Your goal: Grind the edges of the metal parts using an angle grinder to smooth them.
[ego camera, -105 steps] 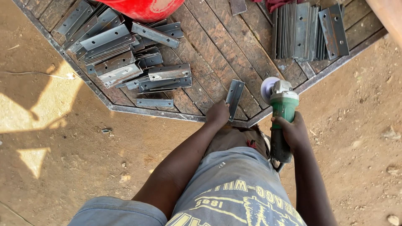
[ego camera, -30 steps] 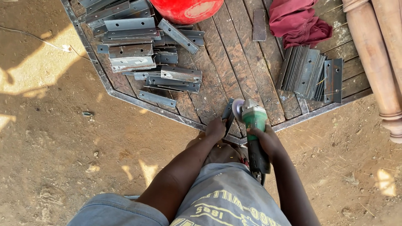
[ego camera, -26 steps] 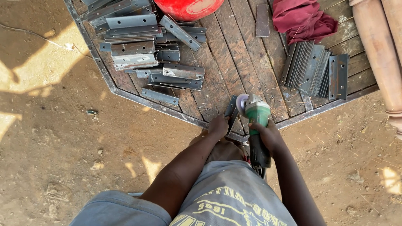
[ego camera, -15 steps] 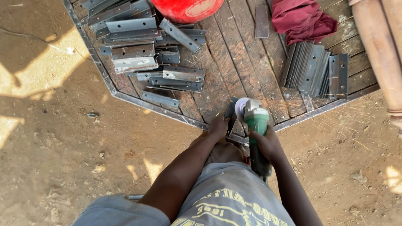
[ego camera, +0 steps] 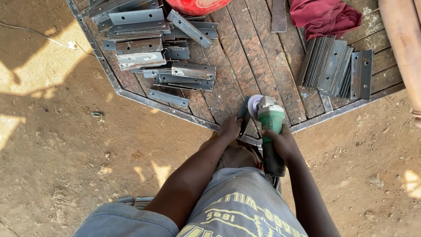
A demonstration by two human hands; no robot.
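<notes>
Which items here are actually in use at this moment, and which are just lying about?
In use:
- green angle grinder, in the right hand
- small metal bracket, steadied by the left hand at the pallet edge

Lying about:
- heap of metal brackets
- upright stack of brackets
- red cloth
- red container

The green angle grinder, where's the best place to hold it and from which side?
Probably the long dark body behind the green head of the angle grinder, taken from the rear, as the right hand does. The disc sits at the far end against the metal bracket that the left hand steadies.
</notes>
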